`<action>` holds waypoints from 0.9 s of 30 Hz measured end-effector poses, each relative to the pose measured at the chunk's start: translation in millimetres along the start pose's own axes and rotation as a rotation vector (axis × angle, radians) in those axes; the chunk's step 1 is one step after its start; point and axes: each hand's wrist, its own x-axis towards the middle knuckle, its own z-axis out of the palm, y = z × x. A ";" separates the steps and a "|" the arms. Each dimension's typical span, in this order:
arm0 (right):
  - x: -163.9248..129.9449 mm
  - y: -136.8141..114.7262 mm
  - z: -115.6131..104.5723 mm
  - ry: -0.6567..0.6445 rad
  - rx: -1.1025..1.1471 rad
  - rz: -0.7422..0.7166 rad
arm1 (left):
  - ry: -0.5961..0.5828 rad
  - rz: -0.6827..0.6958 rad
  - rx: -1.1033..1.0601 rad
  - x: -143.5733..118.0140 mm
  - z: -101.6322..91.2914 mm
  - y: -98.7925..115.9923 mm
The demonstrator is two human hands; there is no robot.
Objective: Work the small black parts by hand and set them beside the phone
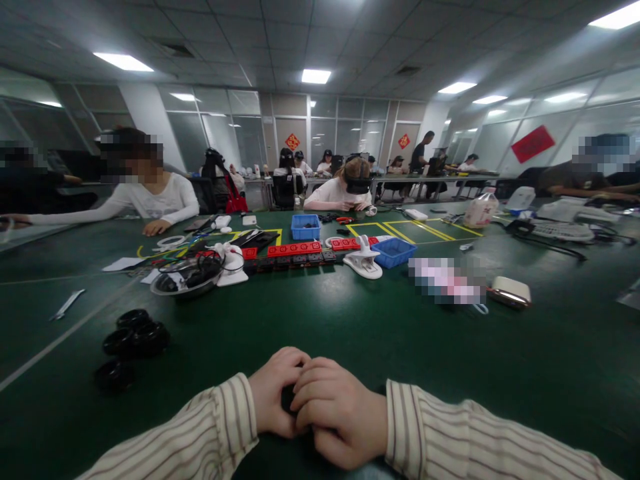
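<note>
Dark piece (289, 398), mostly hidden, at lower centre of the frame, over the green counter (380, 333). Held in a narrow grip, between curled left hand (274, 392) and right hand (343, 410). Probably best steadied in the left, worked gently with the right. Cannot tell pointing direction or long axis: too well covered.

Black round pieces (156, 341), green table (240, 327), striped sleeves (440, 430)

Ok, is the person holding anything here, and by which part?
Something dark shows between the left hand and the right hand, but they hide most of it; whether it is held, and by which part, cannot be told.
</note>
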 end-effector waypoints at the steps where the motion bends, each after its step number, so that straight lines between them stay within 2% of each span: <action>1: 0.8 -1.3 -0.9 0.013 0.003 -0.002 | -0.004 -0.001 0.006 0.0 0.1 -1.3; 4: 3.8 -6.8 -5.4 0.065 0.015 0.035 | -0.022 0.005 0.034 -0.7 0.4 -1.7; 6: 4.9 -9.5 -7.7 0.085 0.016 0.109 | -0.017 -0.009 0.059 -2.3 1.5 1.3; 11: 1.8 -8.2 -4.9 0.146 -0.028 0.389 | 0.145 -0.098 0.158 -7.2 9.0 16.8; 15: -1.8 -6.5 1.1 0.144 -0.066 0.424 | 0.263 -0.204 0.228 -6.9 13.0 28.6; 18: -2.4 -7.3 2.6 0.105 -0.103 0.448 | 0.203 -0.262 0.180 -4.4 10.8 31.1; 22: -0.7 -8.6 -0.6 0.086 -0.088 0.408 | 0.118 -0.226 0.103 -1.0 5.1 26.4; 27: 1.3 -7.4 -3.0 0.036 -0.026 0.134 | 0.030 -0.111 0.021 1.6 2.2 17.8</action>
